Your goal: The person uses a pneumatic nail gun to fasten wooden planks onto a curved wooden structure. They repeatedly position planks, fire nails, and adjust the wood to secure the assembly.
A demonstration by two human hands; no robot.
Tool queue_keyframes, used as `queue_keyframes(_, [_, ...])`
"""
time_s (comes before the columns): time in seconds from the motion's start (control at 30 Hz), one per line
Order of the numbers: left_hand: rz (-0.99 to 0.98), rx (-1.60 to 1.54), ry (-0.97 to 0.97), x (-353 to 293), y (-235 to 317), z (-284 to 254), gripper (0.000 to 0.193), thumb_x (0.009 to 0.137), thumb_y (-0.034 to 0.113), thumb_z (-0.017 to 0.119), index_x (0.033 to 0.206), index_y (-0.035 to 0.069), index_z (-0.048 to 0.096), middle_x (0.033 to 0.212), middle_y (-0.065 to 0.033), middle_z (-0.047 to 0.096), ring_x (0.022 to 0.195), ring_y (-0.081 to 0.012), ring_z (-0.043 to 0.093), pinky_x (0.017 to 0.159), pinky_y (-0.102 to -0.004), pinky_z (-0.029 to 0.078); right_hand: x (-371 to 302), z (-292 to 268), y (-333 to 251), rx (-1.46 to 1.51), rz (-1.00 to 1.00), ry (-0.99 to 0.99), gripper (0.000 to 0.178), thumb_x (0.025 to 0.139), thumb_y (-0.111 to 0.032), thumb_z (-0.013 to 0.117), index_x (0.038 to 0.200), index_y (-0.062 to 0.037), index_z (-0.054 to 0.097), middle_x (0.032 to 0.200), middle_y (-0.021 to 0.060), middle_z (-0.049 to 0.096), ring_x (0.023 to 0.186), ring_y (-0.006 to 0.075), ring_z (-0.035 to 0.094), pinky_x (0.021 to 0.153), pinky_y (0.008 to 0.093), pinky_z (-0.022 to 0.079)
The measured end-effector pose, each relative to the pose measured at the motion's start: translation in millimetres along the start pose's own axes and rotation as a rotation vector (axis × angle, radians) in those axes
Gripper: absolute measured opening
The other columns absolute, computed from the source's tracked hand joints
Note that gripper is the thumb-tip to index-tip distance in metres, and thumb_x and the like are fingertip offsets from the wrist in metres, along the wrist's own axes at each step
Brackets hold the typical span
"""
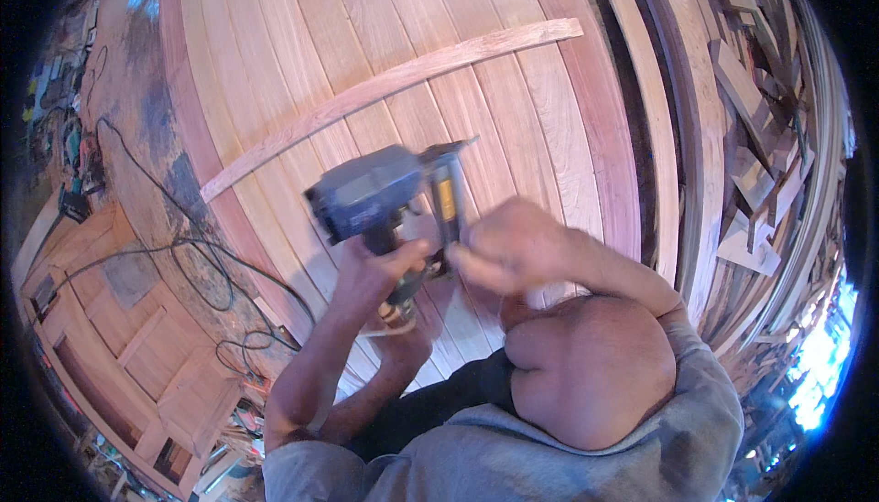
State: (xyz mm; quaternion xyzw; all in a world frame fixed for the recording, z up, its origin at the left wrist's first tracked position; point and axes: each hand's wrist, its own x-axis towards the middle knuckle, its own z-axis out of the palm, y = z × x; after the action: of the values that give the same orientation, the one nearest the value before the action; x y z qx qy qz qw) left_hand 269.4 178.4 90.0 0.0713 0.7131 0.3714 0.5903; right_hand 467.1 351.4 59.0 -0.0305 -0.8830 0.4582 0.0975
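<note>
Mid-frame, a nail gun (371,193) is held over a plank panel (549,136).
The left grip (374,271) is wrapped around its handle; the right grip (517,246) is blurred beside the magazine (447,200), and I cannot tell whether it grasps anything. 1 wooden batten (394,77) lies slantwise across the panel at upper centre. The step in hand looks like readying the nail gun; the next move probably calls for a steady left hold while the right works the magazine.
</note>
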Motion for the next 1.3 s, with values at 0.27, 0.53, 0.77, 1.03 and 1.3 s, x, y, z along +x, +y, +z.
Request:
queue_keyframes(0.27, [0.010, 0.109, 0.074, 11, -17, -23, 0.031, 0.092, 0.022, 0.078, 0.110, 0.000, 0.066, 0.086, -0.0044, 0.070, 0.076, -0.0123, 0.066, 0.068, -0.0295, 0.055, -20, 48, 126, -0.438, -0.105, -0.068, 0.022, 0.092, -0.024, 0.066, 0.081, -0.0053, 0.070, 0.150, 0.0144, 0.054, 0.137, 0.0367, 0.051, 0.107, 0.0437, 0.050])
queue_keyframes(0.53, [0.392, 0.516, 0.061, 11, 0, 30, 0.090, 0.083, 0.015, 0.077, 0.160, 0.002, 0.032, 0.117, -0.0175, 0.067, 0.103, -0.0272, 0.067, 0.091, -0.0400, 0.054, -41, -6, 41, 0.372, 0.745, 0.062, 0.070, 0.093, -0.057, 0.070, 0.133, 0.0001, 0.058, 0.144, 0.0210, 0.055, 0.136, 0.0299, 0.052, 0.118, 0.0466, 0.039])
queue_keyframes(0.77, [1.083, 0.658, -0.030, 3, -23, 117, 0.080, 0.078, 0.025, 0.082, 0.143, -0.008, 0.047, 0.142, -0.0323, 0.051, 0.132, -0.0457, 0.051, 0.115, -0.0499, 0.039, -23, 12, 25, 1.344, 0.955, 0.893, 0.017, 0.098, -0.022, 0.069, 0.093, -0.0072, 0.062, 0.075, 0.0014, 0.061, 0.067, 0.0138, 0.061, 0.062, 0.0311, 0.054])
queue_keyframes(1.03, [0.340, 0.117, 0.157, 88, -78, 95, 0.063, 0.092, 0.036, 0.076, 0.138, -0.002, 0.054, 0.119, -0.0223, 0.066, 0.111, -0.0333, 0.065, 0.097, -0.0416, 0.051, -5, -6, 55, 1.262, 0.936, 0.647, 0.018, 0.098, -0.015, 0.065, 0.084, -0.0082, 0.056, 0.067, 0.0011, 0.053, 0.056, 0.0127, 0.054, 0.054, 0.0321, 0.052])
queue_keyframes(1.3, [0.362, -0.124, 0.332, 109, -82, 101, 0.030, 0.101, 0.028, 0.065, 0.110, -0.001, 0.067, 0.090, -0.0079, 0.064, 0.082, -0.0153, 0.058, 0.073, -0.0326, 0.047, 46, 11, 74, 1.283, 0.850, 0.429, 0.013, 0.098, -0.014, 0.067, 0.093, -0.0066, 0.057, 0.071, 0.0021, 0.058, 0.058, 0.0126, 0.058, 0.055, 0.0319, 0.055])
